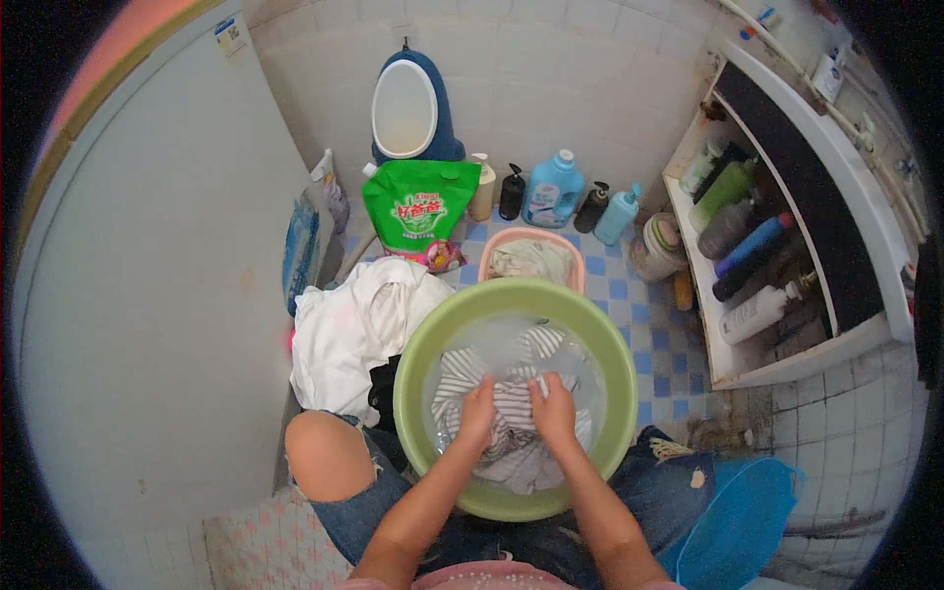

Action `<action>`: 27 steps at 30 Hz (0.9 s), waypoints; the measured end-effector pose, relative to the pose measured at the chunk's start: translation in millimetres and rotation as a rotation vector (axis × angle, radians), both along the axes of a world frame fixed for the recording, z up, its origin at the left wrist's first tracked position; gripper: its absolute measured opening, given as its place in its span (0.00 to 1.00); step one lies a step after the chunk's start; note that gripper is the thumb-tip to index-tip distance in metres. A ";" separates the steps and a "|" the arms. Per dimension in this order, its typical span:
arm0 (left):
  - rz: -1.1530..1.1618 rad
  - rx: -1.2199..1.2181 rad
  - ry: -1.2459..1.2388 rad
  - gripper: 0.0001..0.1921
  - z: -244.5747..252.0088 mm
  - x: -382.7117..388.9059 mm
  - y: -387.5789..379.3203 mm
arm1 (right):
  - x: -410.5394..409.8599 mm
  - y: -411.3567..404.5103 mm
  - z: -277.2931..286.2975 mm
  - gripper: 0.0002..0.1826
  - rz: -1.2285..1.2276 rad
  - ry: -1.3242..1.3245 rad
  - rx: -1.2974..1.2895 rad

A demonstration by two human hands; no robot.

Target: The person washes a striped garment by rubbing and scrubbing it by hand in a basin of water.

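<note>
A striped cloth garment lies partly under cloudy water in a green plastic basin between my knees. My left hand grips the garment on one side, thumb uppermost. On the other side my right hand grips it too, with a stretch of striped fabric spanning the gap between both thumbs. More of the garment spreads in the water beyond my hands, and a greyish part of it bunches nearer to me. The fingers under the cloth are hidden.
White clothes are heaped left of the basin, over something black. Behind stand a green detergent pouch, a pink tub holding cloth, and a blue detergent jug among pump bottles. A bottle-filled cabinet and a blue plastic basin are at right.
</note>
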State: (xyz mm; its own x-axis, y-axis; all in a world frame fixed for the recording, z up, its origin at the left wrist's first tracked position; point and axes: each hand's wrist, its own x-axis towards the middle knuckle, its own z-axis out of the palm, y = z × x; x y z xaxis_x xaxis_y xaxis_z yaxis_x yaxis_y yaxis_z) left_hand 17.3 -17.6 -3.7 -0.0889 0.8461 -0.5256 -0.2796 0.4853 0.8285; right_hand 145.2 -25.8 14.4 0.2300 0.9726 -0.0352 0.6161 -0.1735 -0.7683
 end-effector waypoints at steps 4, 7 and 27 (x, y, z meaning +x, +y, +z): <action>0.133 -0.024 -0.264 0.19 -30.1 -16.5 -3.0 | -43.1 -27.3 34.5 0.08 0.396 -0.008 0.230; 0.264 -0.085 -0.388 0.19 -12.0 3.6 -12.8 | -33.0 -26.1 4.9 0.07 0.362 -0.160 0.261; 0.058 -0.030 -0.067 0.21 -36.3 -6.7 -13.9 | -23.5 -13.2 23.5 0.11 0.198 0.061 0.164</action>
